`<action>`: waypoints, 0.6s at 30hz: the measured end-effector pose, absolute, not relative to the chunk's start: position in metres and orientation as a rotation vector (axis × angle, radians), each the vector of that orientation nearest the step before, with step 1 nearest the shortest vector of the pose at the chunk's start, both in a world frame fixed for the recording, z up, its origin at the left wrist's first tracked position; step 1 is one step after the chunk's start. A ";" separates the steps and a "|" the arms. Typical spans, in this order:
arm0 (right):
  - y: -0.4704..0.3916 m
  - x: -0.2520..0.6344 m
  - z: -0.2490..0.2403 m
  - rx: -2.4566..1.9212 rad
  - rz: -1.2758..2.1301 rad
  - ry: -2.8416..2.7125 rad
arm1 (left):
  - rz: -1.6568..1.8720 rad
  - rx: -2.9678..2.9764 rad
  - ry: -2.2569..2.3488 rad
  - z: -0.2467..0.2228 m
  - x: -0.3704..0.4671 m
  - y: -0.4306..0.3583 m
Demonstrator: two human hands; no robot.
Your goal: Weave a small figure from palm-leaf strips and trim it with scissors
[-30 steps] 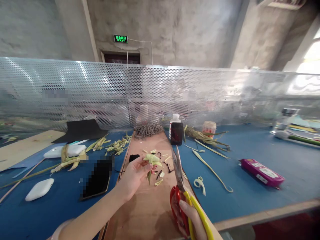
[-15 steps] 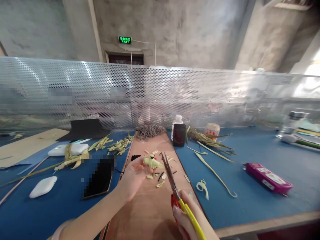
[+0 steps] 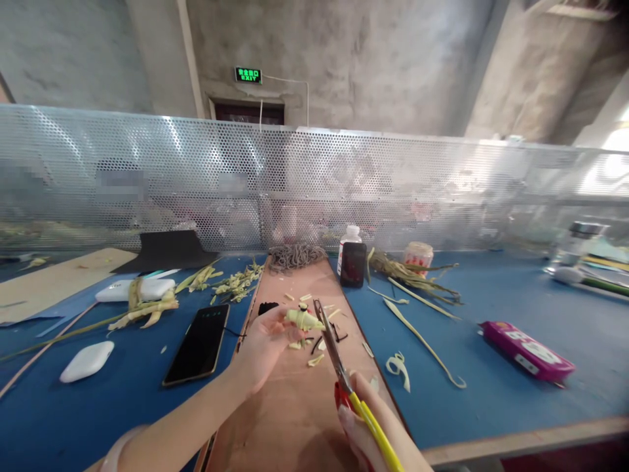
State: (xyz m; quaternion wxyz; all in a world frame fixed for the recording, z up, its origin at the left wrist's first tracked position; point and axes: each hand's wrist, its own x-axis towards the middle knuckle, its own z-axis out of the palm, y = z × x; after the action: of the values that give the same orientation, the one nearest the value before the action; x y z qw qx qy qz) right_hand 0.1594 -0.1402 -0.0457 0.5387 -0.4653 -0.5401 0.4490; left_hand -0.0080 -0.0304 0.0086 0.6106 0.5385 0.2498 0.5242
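Observation:
Pinched in the fingers of my left hand (image 3: 268, 344) is a small pale green figure (image 3: 303, 320) with a dark band on its top. My right hand (image 3: 368, 419) grips scissors (image 3: 335, 351) with yellow and red handles, their blades pointing up and away from me. The blade tips are beside the right end of the figure; whether they touch it I cannot tell. Small pale scraps (image 3: 315, 361) and dark bits lie on the brown board (image 3: 275, 419) beneath.
A phone (image 3: 199, 347), a white case (image 3: 87, 362) and dried stalks (image 3: 236, 283) lie on the left. Grey cord (image 3: 297, 257), a white bottle (image 3: 352, 235) and a dark block (image 3: 352, 265) stand behind. Rightward are a jar (image 3: 419, 255) and a purple packet (image 3: 525, 351).
The figure in my left hand has shifted slightly right, and the scissor tips have moved slightly left, so the two are closer together. The blades look closer to each other.

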 end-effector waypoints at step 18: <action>-0.144 0.154 -0.051 -1.163 1.013 -1.240 | 1.184 1.349 0.589 -0.001 -0.011 -0.027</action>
State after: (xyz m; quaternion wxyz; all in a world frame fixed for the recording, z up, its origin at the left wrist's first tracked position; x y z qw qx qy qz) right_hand 0.1538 -0.1440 -0.0505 0.5492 -0.4910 -0.5236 0.4279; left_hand -0.0114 -0.0265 -0.0008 0.5863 0.5785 0.2527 0.5077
